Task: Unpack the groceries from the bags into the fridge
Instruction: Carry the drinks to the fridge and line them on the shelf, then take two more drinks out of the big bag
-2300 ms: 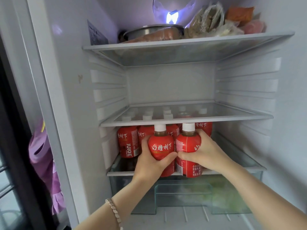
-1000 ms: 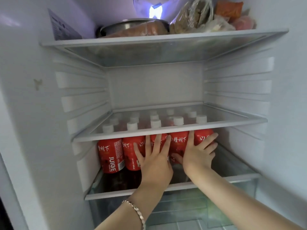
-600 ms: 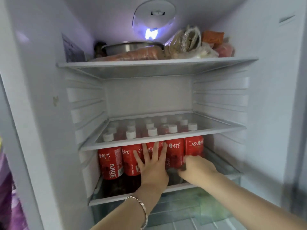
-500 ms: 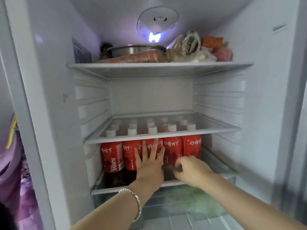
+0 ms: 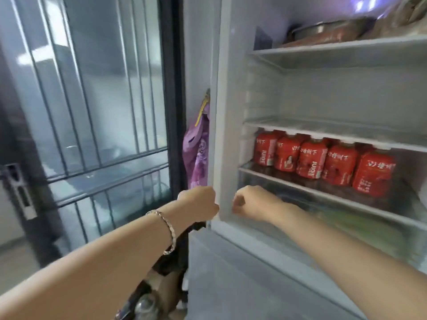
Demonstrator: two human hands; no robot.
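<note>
Bottles: red juice, five in a row at front of lower shelf inside fridge, upright, side by side. Left hand at fridge's left edge, right hand just inside, below bottle shelf. Both have fingers curled in and hold nothing. Judgement: this batch stowed. Dark shape near floor, maybe bag, too blurred to tell contents. Any remaining groceries probably come from there.

Your view soft with motion blur, cool lamp glaring atop the fridge interior, pale daylight through the barred window, edges bowed.
</note>
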